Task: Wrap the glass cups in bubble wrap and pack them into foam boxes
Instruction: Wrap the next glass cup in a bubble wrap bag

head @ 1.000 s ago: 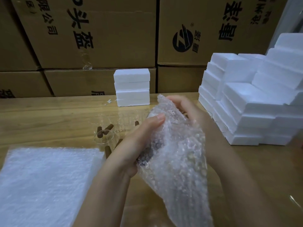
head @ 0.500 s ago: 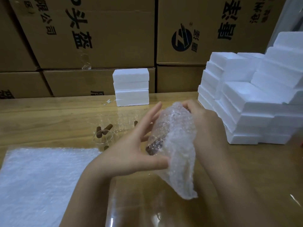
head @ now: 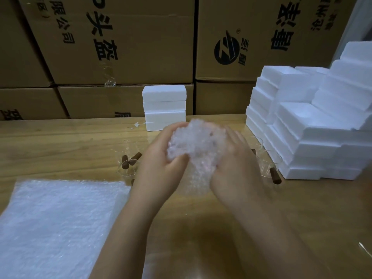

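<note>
At the near left, a stack of bubble wrap sheets [head: 60,218] is lying flat on the wooden table [head: 50,143]. Just past its far right corner, clear glass cups [head: 128,167] with brown handles are standing in a cluster. The left hand [head: 159,164] is gripping a crumpled bubble-wrap bundle [head: 193,146] above the table's middle, its fingers curling round the left side and its thumb pressing into the near face. Far behind, a short stack of foam boxes [head: 164,107] is sitting against brown cartons [head: 120,41]. The right hand [head: 237,164] is clasping the bundle's right side, fingers together and bending over it (blur is softening their tips). Whether a cup is sitting inside the wrap cannot be told. At the right, more cups [head: 265,168] are standing just beside a large pile of foam boxes [head: 312,133].
</note>
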`<state>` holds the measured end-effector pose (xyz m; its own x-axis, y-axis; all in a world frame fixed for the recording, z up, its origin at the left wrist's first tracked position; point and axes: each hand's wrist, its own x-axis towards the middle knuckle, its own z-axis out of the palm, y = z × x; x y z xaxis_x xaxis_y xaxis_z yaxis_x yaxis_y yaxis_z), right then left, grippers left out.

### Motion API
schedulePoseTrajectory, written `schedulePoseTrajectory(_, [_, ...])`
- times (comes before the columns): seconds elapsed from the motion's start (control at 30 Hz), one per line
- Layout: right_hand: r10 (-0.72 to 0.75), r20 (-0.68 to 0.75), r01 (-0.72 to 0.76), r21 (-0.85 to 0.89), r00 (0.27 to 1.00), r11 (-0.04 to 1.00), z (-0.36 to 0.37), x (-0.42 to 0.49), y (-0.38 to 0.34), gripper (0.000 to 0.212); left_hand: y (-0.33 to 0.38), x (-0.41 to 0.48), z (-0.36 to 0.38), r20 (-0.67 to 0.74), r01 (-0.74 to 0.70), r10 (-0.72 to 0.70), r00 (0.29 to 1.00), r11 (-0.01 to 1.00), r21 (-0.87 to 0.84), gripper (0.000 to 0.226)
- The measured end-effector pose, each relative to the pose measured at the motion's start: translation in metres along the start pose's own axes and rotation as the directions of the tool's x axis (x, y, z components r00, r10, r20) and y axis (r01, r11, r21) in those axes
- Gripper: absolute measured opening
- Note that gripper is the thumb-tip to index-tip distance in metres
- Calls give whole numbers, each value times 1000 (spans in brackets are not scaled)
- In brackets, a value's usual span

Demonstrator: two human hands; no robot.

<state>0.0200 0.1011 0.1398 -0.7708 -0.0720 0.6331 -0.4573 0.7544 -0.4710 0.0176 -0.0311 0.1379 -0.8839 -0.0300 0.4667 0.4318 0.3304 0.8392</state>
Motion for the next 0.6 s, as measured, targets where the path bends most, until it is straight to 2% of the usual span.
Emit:
schedulePoseTrajectory(0.13, [-35,176,-11,254,984,967,-2,1,-5,57,-2,4,-6,-98,-37,37,995,999,1,49])
schedulePoseTrajectory(0.23, [-63,348,-71,360,935,930,-9,1,-2,70,-6,5,-11,-142,-24,20,990,999,-21,42])
schedulePoseTrajectory(0.3, [-76,441,-95,353,894,931,-12,1,0,82,-10,5,-11,-158,7,-17,987,998,-66,39])
schedulePoseTrajectory(0.4, [-74,389,-33,264,918,964,-9,0,-1,76,-10,6,-9,-107,13,-18,994,999,-50,42])
schedulePoseTrajectory(0.5, [21,266,-102,295,964,950,-3,2,-1,55,-7,5,-4,-21,4,-5,1000,999,-35,27])
schedulePoseTrajectory(0.6, [96,199,-155,301,975,941,-1,2,1,43,-3,2,-7,106,-13,15,994,1000,-19,38])
